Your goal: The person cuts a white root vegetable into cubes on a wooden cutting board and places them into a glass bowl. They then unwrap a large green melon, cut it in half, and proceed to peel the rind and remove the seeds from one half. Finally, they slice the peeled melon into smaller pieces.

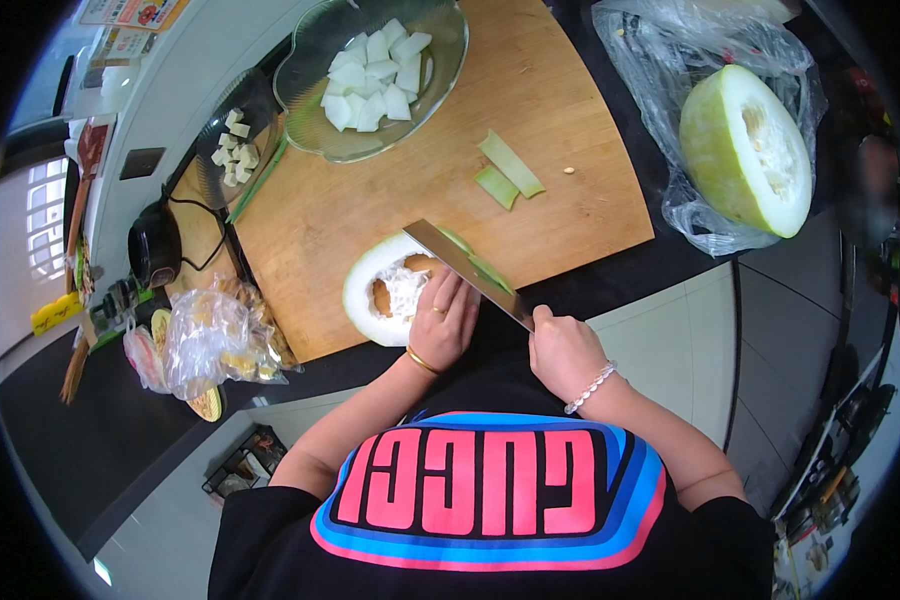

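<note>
My right hand (566,349) grips the handle of a broad-bladed kitchen knife (465,270). Its blade slants up and left along the right side of a thick ring of winter melon (358,292), where a strip of green rind (487,271) shows beyond the steel. My left hand (444,315) steadies the ring, with its fingertips close to the blade. White pith fills part of the melon's middle, and the board shows through gaps in it. Two pieces of cut rind (511,169) lie farther up the wooden cutting board (330,202), near a single seed (568,170).
A glass bowl (446,82) of white melon chunks (375,75) stands at the board's far side. Left of it is a clear dish (214,180) of small pale cubes (236,150) beside green onion. Plastic-bagged food (217,337) sits at left. A cut winter melon (709,150) rests on a plastic bag (637,67) at right.
</note>
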Motion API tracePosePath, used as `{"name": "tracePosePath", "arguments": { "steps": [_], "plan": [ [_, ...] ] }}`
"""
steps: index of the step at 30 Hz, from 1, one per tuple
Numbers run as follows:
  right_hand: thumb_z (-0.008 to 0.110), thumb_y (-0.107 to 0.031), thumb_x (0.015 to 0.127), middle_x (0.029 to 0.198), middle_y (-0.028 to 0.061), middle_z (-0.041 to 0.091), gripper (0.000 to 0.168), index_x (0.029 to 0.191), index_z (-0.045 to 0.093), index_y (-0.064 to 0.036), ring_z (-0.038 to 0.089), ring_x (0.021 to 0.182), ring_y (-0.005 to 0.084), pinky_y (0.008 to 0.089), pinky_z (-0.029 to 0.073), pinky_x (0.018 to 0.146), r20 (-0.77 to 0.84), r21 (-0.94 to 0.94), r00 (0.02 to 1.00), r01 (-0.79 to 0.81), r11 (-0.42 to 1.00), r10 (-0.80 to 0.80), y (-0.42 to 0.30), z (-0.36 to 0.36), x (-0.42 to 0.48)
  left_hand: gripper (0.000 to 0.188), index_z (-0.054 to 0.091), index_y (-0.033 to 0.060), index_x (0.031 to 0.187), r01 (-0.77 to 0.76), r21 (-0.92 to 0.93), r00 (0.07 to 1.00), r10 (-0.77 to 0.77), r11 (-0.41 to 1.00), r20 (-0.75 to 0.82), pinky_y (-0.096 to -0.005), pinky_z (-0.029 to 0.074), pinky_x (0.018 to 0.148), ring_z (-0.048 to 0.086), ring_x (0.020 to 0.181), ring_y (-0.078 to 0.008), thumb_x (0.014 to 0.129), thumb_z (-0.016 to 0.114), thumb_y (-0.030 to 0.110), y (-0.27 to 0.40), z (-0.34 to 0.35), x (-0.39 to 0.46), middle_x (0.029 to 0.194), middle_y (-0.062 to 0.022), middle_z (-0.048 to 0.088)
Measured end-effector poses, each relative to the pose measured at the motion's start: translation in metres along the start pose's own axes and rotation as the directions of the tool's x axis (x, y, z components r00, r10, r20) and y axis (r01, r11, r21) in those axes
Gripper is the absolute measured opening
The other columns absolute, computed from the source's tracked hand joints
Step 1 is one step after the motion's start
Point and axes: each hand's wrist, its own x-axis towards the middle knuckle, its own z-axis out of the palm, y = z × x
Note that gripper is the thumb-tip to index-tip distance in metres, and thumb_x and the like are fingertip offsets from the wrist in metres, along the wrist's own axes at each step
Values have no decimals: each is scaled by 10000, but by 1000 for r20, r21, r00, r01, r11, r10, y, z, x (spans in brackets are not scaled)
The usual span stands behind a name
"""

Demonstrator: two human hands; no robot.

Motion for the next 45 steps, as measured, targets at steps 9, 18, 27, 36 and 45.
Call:
{"name": "tracePosePath", "arguments": {
  "steps": [9,18,27,36,45],
  "plan": [
    [506,-20,751,646,258,599,70,783,505,42,630,650,380,431,527,590,50,-60,998,-40,997,43,-11,-6,15,352,560,-81,1023,-1,-25,1000,1,1000,8,-429,426,883,493,1072,-374,696,634,24,-3,1,0,1137,-199,506],
    [511,-28,744,735,264,613,138,832,586,48,623,764,395,452,514,675,96,-49,993,-66,997,70,-30,-8,58,450,521,-63,1140,-5,-17,1000,5,1000,20,-409,415,909,487,1092,-346,724,631,69,-1,-2,0,1172,-182,495],
    [521,-133,808,704,293,569,227,749,579,80,568,705,440,474,459,649,-48,86,999,-1,996,5,-4,-10,69,804,408,-24,1255,205,11,979,-205,979,-13,-436,386,858,486,985,-342,612,774,289,6,-11,-2,1109,-196,478],
    [527,-146,809,690,258,597,198,759,594,34,600,666,409,467,493,620,-112,9,992,56,998,-55,4,-22,39,815,316,-68,1311,268,-48,958,-260,962,121,-426,380,853,478,980,-364,585,655,83,14,-7,-6,1066,-212,484],
    [523,-119,805,616,251,586,161,739,534,27,606,600,400,464,501,567,-59,14,997,42,999,-41,5,-3,-1,620,456,-3,1240,121,36,987,-124,992,103,-437,349,958,445,1131,-341,680,673,152,17,-25,-2,1207,-180,463]
  ]
}}
